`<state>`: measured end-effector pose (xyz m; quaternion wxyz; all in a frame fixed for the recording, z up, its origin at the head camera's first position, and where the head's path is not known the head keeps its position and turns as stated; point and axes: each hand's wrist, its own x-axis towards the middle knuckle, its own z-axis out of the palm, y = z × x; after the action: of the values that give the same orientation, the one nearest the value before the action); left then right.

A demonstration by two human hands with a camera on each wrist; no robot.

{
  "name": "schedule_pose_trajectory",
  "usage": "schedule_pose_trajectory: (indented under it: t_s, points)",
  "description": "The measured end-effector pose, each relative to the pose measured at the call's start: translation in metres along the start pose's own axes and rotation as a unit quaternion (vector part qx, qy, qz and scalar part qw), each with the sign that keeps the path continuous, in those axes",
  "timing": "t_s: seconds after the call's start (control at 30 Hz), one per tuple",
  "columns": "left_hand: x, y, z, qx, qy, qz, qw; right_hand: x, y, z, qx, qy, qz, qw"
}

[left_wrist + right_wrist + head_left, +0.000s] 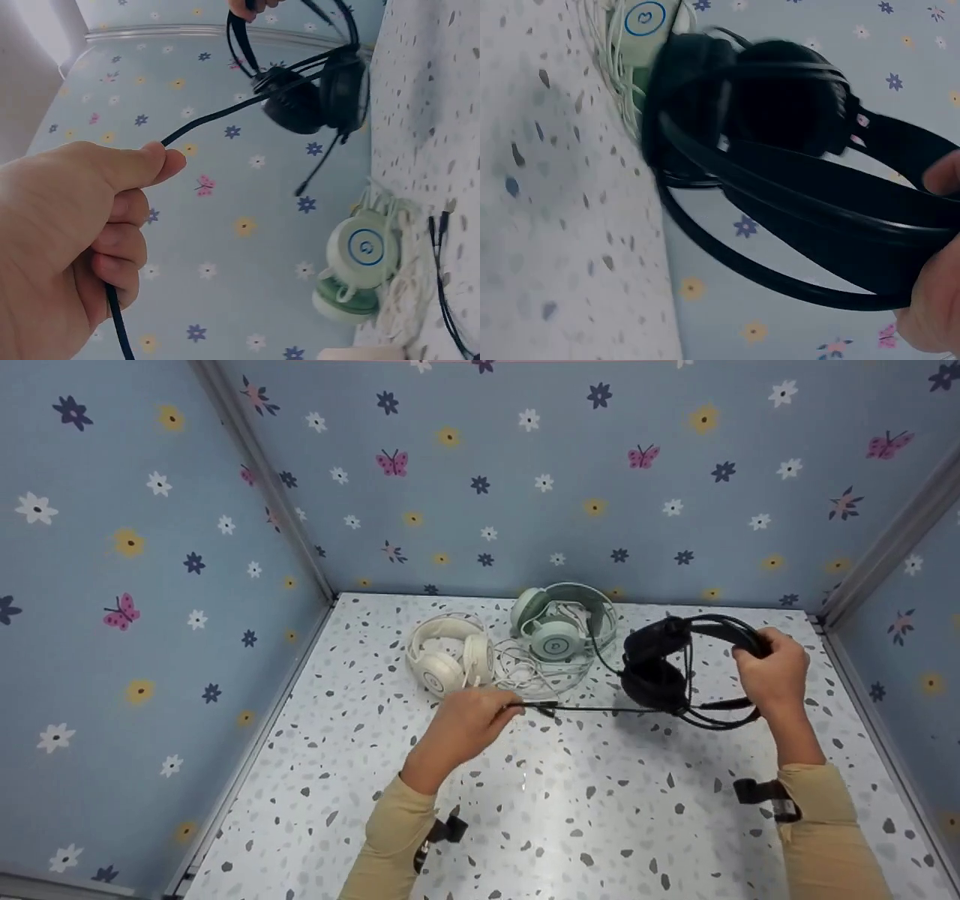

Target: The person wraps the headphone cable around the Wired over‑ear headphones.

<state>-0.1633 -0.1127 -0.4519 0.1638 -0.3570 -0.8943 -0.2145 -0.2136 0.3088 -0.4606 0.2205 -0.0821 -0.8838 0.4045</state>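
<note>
My right hand (776, 671) grips the headband of a black headset (656, 682), holding it above the table's right side with the ear cups to the left. A thin microphone boom (319, 165) sticks out from one cup. My left hand (466, 724) pinches the headset's black cable (217, 115) between thumb and finger. Between the hand and the cup the cable runs nearly straight in the head view. Below the left hand, in the left wrist view, the rest of the cable hangs down, and its split plug ends (438, 225) show near the speckled tabletop.
White headphones (442, 660) lie just beyond my left hand. Pale green headphones (559, 641) lie farther back, with white cables (525, 669) tangled between the two pairs. Blue flowered panels (555, 480) wall in the speckled table (585, 817) at the back and sides.
</note>
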Motion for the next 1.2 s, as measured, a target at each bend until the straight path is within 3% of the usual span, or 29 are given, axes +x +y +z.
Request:
schedule_pose_trajectory:
  t_s: [0.07, 0.17, 0.33, 0.43, 0.53, 0.6, 0.67, 0.73, 0.83, 0.9, 0.93, 0.97, 1.0, 1.07, 1.13, 1.2]
  points:
    - [0.011, -0.004, -0.014, 0.029, 0.034, 0.024, 0.9987, -0.002, -0.001, -0.003, -0.019, -0.059, -0.035, 0.997]
    - [0.030, -0.009, -0.033, 0.061, 0.080, 0.063, 0.9929, -0.005, -0.004, -0.006, -0.026, -0.143, -0.089, 0.985]
    - [0.063, -0.019, -0.055, 0.065, 0.106, 0.118, 0.9852, -0.009, -0.016, -0.012, 0.030, -0.282, -0.141, 0.949]
    - [0.076, -0.028, -0.062, 0.044, 0.102, 0.123, 0.9862, -0.013, -0.028, -0.013, 0.105, -0.361, -0.165, 0.912]
    - [0.082, -0.040, -0.064, 0.009, 0.084, 0.111, 0.9902, -0.018, -0.037, -0.011, 0.200, -0.423, -0.196, 0.862]
    - [0.083, -0.047, -0.061, -0.020, 0.069, 0.101, 0.9923, -0.023, -0.040, -0.008, 0.260, -0.451, -0.214, 0.826]
    - [0.083, -0.052, -0.058, -0.058, 0.055, 0.083, 0.9934, -0.026, -0.042, -0.004, 0.295, -0.464, -0.230, 0.803]
    - [0.084, -0.053, -0.057, -0.098, 0.051, 0.073, 0.9912, -0.029, -0.043, 0.002, 0.300, -0.465, -0.230, 0.800]
    - [0.088, -0.051, -0.058, -0.162, 0.057, 0.074, 0.9823, -0.033, -0.041, 0.010, 0.274, -0.458, -0.205, 0.821]
    - [0.091, -0.052, -0.059, -0.188, 0.058, 0.074, 0.9778, -0.036, -0.037, 0.014, 0.272, -0.458, -0.191, 0.824]
    - [0.092, -0.053, -0.058, -0.197, 0.054, 0.068, 0.9766, -0.037, -0.036, 0.016, 0.284, -0.461, -0.192, 0.819]
    - [0.093, -0.057, -0.055, -0.205, 0.047, 0.056, 0.9759, -0.038, -0.034, 0.017, 0.305, -0.469, -0.193, 0.806]
    - [0.093, -0.061, -0.051, -0.219, 0.035, 0.037, 0.9745, -0.038, -0.032, 0.018, 0.338, -0.481, -0.195, 0.785]
    - [0.092, -0.070, -0.040, -0.250, -0.006, -0.007, 0.9683, -0.037, -0.029, 0.023, 0.432, -0.507, -0.189, 0.721]
    - [0.089, -0.079, -0.023, -0.291, -0.047, -0.050, 0.9542, -0.036, -0.026, 0.029, 0.533, -0.537, -0.162, 0.634]
    - [0.082, -0.085, -0.005, -0.338, -0.082, -0.085, 0.9338, -0.036, -0.022, 0.038, 0.618, -0.550, -0.128, 0.547]
